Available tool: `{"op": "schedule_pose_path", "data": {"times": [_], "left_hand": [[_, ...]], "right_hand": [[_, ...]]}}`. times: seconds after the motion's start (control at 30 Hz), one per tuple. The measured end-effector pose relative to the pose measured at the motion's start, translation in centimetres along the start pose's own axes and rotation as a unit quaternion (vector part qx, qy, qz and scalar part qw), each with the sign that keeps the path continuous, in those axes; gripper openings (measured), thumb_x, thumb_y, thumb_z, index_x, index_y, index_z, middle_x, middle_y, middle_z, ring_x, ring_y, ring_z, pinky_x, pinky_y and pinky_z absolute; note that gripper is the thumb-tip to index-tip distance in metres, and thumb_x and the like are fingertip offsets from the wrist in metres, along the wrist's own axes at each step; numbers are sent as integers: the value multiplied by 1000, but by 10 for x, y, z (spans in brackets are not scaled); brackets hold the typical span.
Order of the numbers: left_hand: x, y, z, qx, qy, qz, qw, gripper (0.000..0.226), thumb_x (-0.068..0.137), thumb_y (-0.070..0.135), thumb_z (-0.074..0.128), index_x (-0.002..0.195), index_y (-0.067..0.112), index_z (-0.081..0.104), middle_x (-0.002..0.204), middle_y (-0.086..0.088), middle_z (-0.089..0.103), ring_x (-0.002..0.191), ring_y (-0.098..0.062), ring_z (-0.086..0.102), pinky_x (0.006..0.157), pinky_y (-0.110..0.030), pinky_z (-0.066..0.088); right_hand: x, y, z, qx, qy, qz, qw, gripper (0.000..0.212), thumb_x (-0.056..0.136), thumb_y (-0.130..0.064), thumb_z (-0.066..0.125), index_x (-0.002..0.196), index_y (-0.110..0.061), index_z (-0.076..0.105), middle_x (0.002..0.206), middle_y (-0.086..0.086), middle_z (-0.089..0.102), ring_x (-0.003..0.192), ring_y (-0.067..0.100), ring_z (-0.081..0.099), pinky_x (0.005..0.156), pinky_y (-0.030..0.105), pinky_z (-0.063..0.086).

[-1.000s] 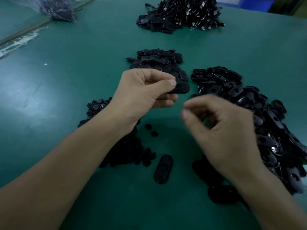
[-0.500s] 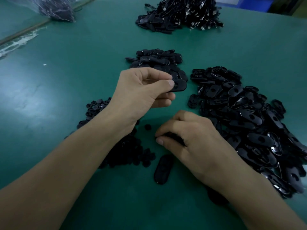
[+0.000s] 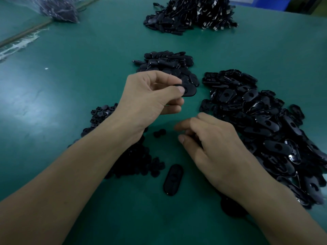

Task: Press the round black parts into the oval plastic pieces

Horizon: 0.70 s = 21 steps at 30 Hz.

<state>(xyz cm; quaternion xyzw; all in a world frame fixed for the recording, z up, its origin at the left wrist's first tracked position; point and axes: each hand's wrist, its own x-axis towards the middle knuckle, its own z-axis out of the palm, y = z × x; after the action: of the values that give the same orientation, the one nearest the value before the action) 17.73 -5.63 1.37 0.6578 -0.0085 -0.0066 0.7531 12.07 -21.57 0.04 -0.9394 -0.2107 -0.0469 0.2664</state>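
Green worktop [image 3: 70, 85] spreads across the whole frame. At the centre the left hand [image 3: 150, 98] is raised above it, its thumb and curled fingers [image 3: 166, 79] pinching one oval plastic piece [image 3: 188, 90] by its left end. Below and to the right, the right hand [image 3: 217, 151] hovers low, its fingers loosely curled with thumb and forefinger close together; blur hides whether they hold anything. A heap of round black parts [image 3: 136, 163] lies at lower left, partly under the left forearm, with two loose ones [image 3: 159, 132] just beside it. A single oval piece [image 3: 173, 179] lies flat at lower centre. A big pile of oval pieces [image 3: 265, 124] fills the right side, a smaller pile [image 3: 168, 63] sits behind the left hand, a corded heap [image 3: 192, 15] lies at the top, and a plastic bag [image 3: 58, 9] at upper left.
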Motion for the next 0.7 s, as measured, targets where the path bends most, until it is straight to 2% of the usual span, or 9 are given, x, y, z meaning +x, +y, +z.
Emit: {"op": "schedule_pose_path", "data": {"times": [0.07,0.13,0.23,0.33,0.5,0.63,0.7], "left_hand": [[0,1,-1,-5,8,5,1000,9,86,-1,73,86,7,69,65,-3,69,63,-15,68,59,-23,56],[1,1,0,-8,19,10,1000,9,86,-1,73,85,8,69,66,-4,69,63,-14,68,58,-23,56],[1,1,-1,-6,25,11,1000,9,86,1,73,85,9,69,69,-4,70,62,-14,69,58,-23,56],[1,1,-1,-3,22,11,1000,9,87,1,73,85,9,69,68,-3,69,62,-14,68,58,-24,56],[1,1,-1,-1,14,11,1000,8,87,1,73,86,9,69,67,-1,69,63,-14,69,59,-24,56],[0,0,0,0,4,9,1000,9,87,0,72,84,8,69,65,-1,68,62,-14,68,59,-23,56],[0,0,0,4,1,10,1000,10,87,-1,72,84,8,69,64,-1,68,62,-14,68,60,-23,56]], "right_hand": [[0,-4,-2,-17,-13,4,1000,34,98,-35,53,130,-26,61,97,-12,48,97,11,51,84,37,50],[-1,-10,-4,-48,-50,5,998,46,98,-43,46,143,-37,46,102,-11,42,100,12,45,86,33,47],[1,-17,-2,-101,-103,-2,989,52,97,-50,31,149,-46,35,108,-8,38,101,14,39,89,31,43],[1,-17,-2,-93,-108,6,990,48,98,-48,36,144,-42,46,108,-5,40,103,16,40,90,36,45],[-1,-8,0,-4,-34,27,999,26,96,-35,59,118,-34,71,102,-7,50,101,14,50,85,42,49],[0,-3,1,16,-20,39,999,18,96,-26,62,109,-30,74,98,-5,59,96,17,57,84,40,50],[1,-3,0,22,-21,46,998,16,95,-23,65,105,-30,74,94,-8,61,90,12,58,82,31,50]]}}
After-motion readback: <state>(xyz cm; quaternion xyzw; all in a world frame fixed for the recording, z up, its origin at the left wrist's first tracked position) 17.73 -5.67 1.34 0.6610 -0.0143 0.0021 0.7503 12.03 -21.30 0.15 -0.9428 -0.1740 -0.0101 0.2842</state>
